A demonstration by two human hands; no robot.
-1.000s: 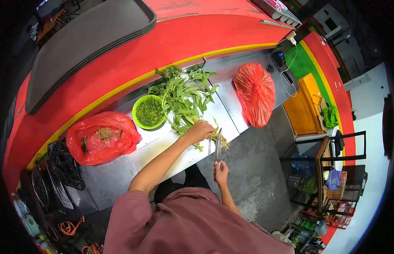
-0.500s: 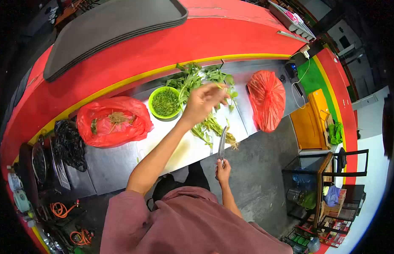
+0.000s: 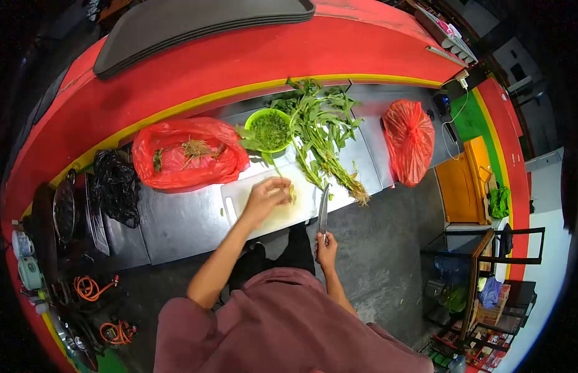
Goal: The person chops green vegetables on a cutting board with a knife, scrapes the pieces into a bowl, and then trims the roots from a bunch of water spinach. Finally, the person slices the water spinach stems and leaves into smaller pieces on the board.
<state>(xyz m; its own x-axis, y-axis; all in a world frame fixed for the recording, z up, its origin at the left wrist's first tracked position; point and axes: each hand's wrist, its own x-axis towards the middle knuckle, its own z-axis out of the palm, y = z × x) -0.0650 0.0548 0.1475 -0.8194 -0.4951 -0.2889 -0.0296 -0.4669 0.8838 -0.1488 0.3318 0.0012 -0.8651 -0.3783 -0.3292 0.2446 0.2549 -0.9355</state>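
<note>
While my right hand (image 3: 327,250) grasps the knife (image 3: 323,210) at lower centre of the frame, my left hand (image 3: 268,201) pinches a leafy stem (image 3: 254,145) over the cutting board (image 3: 243,189).

We count on the worktop (image 3: 177,221): knife (image 3: 324,211), one; board (image 3: 239,198), one; bowl (image 3: 277,150), one; red bags (image 3: 410,144) (image 3: 227,176), two; black bag (image 3: 118,189), one; greens (image 3: 329,133), one heap, its overlapping stems too tangled for us to number. Elsewhere we list: trays (image 3: 208,22), one stack, several deep, exact tally unclear to us; orange hoses (image 3: 90,288) (image 3: 118,333), two; orange box (image 3: 458,189), one; bright green bag (image 3: 499,202), one; purple bag (image 3: 489,292), one.
</note>
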